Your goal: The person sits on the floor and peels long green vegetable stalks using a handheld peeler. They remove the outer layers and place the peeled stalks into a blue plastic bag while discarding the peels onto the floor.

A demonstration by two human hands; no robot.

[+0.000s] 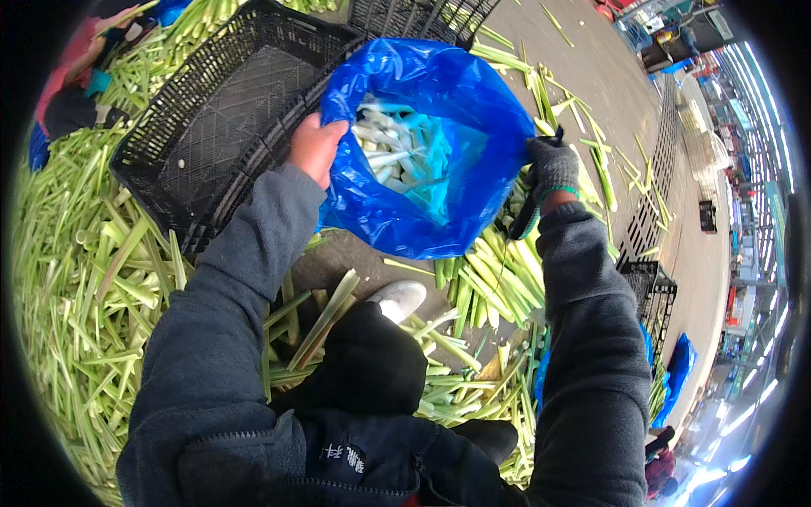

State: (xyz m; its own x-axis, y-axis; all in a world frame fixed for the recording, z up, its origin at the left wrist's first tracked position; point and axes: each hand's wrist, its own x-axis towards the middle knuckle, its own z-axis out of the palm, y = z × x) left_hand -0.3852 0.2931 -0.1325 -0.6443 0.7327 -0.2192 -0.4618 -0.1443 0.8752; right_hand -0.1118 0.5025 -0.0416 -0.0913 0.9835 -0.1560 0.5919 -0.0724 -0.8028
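A blue plastic bag (488, 146) is held wide open before me, its mouth turned up towards the camera. Inside lie several peeled white shoots (386, 161), partly tinted by the bag's light. My bare left hand (319, 147) grips the left rim, thumb over the edge. On the opposite side my right hand (552, 166), in a grey knit glove, pinches the rim. A dark, handle-like thing (524, 217) shows under the right hand; whether it is gripped is unclear. Green shoots with cut leaf stalks (500, 279) lie on the floor below the bag.
Black plastic crate (234, 108) stands left of the bag, with another crate (418, 22) behind. A heap of cut green leaves (82, 266) fills the left side, beside a seated person (73, 95). A floor grating (649, 209) runs along the right. My shoe (400, 299) is below the bag.
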